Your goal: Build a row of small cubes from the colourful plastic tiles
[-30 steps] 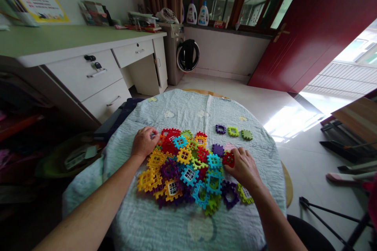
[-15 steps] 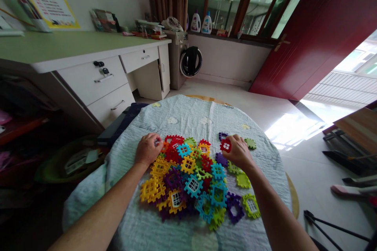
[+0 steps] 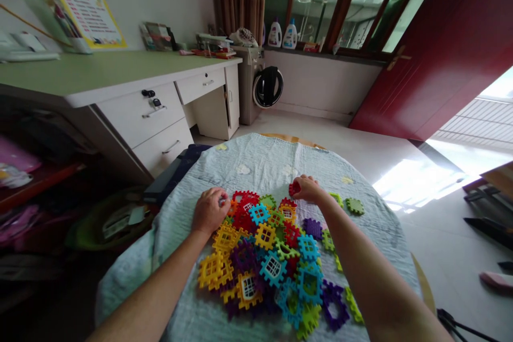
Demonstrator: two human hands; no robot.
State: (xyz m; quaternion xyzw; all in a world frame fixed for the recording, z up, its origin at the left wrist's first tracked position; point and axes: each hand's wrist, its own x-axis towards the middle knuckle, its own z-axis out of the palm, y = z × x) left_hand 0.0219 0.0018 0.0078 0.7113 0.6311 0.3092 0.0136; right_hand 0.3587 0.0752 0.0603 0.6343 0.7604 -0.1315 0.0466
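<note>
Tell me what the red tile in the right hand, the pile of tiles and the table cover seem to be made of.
Red tile: likely moulded plastic, its colour solid and bright; mostly hidden in the right hand.
Pile of tiles: probably the same rigid plastic, with a slight sheen, toothed edges and cut-out windows.
Table cover: soft quilted fabric, matt pale blue, puckered in fine lines.

toy tiles [image 3: 267, 256]: moulded plastic, smooth, slight sheen | red tile [image 3: 294, 188] in the right hand [image 3: 306, 189]: same glossy plastic | table cover [image 3: 256, 163]: quilted cloth, matt, puckered | desk [image 3: 100, 72] at 10 o'clock: smooth matt laminate, metal drawer handles | floor [image 3: 360, 144] at 2 o'clock: glossy tile | door [image 3: 441, 37]: satin red wood
</note>
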